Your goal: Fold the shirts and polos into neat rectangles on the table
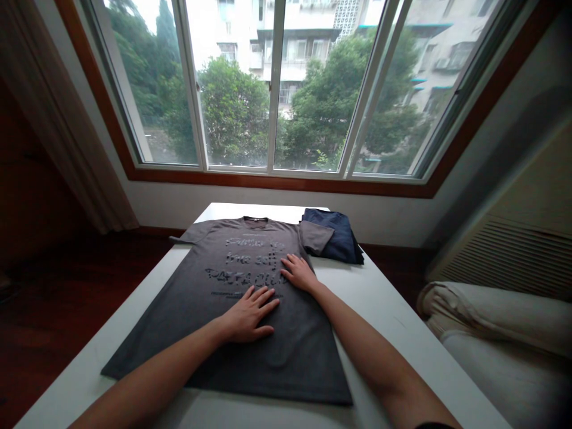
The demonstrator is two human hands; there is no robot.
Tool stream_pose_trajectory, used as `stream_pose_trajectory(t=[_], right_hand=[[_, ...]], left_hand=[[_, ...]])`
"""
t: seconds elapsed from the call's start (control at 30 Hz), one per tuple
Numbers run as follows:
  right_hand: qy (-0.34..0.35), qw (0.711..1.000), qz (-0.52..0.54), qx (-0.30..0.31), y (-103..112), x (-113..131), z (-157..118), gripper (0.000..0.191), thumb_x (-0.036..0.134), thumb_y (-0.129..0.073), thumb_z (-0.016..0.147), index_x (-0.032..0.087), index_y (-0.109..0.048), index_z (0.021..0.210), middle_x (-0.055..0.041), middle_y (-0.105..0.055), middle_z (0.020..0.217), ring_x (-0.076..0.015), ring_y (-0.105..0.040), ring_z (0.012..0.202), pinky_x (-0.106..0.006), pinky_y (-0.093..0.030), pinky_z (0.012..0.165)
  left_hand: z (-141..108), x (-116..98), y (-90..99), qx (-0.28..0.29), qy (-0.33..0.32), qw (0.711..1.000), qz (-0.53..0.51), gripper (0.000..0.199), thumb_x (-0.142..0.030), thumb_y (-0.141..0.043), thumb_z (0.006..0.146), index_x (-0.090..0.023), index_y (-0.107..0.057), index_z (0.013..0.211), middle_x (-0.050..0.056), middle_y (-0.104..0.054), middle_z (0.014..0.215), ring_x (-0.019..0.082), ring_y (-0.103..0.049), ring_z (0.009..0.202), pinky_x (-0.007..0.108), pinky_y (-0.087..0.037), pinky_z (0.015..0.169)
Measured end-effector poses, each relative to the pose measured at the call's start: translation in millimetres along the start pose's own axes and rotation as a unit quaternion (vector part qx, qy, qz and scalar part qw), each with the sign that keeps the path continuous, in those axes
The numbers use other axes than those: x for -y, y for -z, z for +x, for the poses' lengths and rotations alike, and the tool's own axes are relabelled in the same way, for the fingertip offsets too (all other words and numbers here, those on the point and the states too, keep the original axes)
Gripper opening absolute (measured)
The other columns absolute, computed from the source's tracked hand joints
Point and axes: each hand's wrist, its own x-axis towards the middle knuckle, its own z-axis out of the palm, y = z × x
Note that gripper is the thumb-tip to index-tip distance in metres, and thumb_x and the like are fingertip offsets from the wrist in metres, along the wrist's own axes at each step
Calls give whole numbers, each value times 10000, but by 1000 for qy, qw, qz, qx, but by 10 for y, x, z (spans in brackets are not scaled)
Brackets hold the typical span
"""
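A dark grey T-shirt (pixel 192 322) with black lettering on its chest lies spread out flat, its collar toward the window and its hem toward me. My left hand (pixel 251 314) rests on the middle of the shirt below the lettering, fingers spread. Farther up, my right hand (pixel 298 272) lies flat near the shirt's right side, its fingertips at the edge of the print. Neither hand grips the cloth. The shirt's right sleeve overlaps a folded pile of dark blue clothing (pixel 346 238) at the table's far right corner.
The white table (pixel 384 304) carries the shirt and the pile. Beyond it is a wide sliding window (pixel 272 119) with a brown frame. A cream-coloured sofa (pixel 500 322) stands on the right, and a curtain (pixel 67 119) hangs on the left above the dark red floor (pixel 102 274).
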Motion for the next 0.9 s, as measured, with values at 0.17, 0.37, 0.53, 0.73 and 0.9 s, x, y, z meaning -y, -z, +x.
stream_pose_trajectory(t=[0.17, 0.37, 0.53, 0.73, 0.9], right_hand=[[-1, 1000, 0, -1, 10, 7, -3, 578, 546, -474, 1053, 279, -492, 1565, -117, -388, 1662, -303, -295, 1559, -531, -234, 1256], [-2, 1000, -5, 0, 20, 12, -7, 580, 548, -472, 1053, 281, -487, 1567, -110, -386, 1664, -300, -298, 1557, -521, -230, 1259], [2, 1000, -4, -3, 26, 17, -15, 578, 541, -465, 1056, 268, -492, 1566, -115, -387, 1663, -303, -300, 1557, -521, -231, 1259], [-2, 1000, -3, -1, 21, 9, -12, 581, 539, -480, 1049, 282, -485, 1570, -107, -387, 1664, -301, -301, 1556, -517, -236, 1257], [-2, 1000, -1, 0, 20, 1, -8, 582, 549, -472, 1049, 281, -493, 1565, -111, -381, 1666, -308, -299, 1556, -527, -240, 1256]], left_hand=[[-4, -121, 48, 11, -21, 1000, -8, 817, -635, -533, 992, -279, -264, 1676, 124, -193, 1739, 367, -168, 1602, 612, -125, 1280], [-22, -258, 37, 17, -60, 998, -18, 846, -642, -561, 974, -276, -263, 1676, 120, -184, 1743, 379, -173, 1599, 614, -132, 1281], [-31, -352, 61, 31, -104, 993, -43, 867, -687, -529, 970, -263, -261, 1677, 127, -179, 1743, 392, -173, 1596, 635, -131, 1276], [-31, -429, 150, 45, -158, 985, -58, 853, -662, -556, 959, -270, -288, 1668, 117, -217, 1736, 388, -211, 1587, 629, -133, 1279], [-39, -479, 214, 45, -176, 981, -63, 850, -648, -579, 945, -283, -307, 1662, 106, -243, 1731, 388, -249, 1576, 615, -153, 1281]])
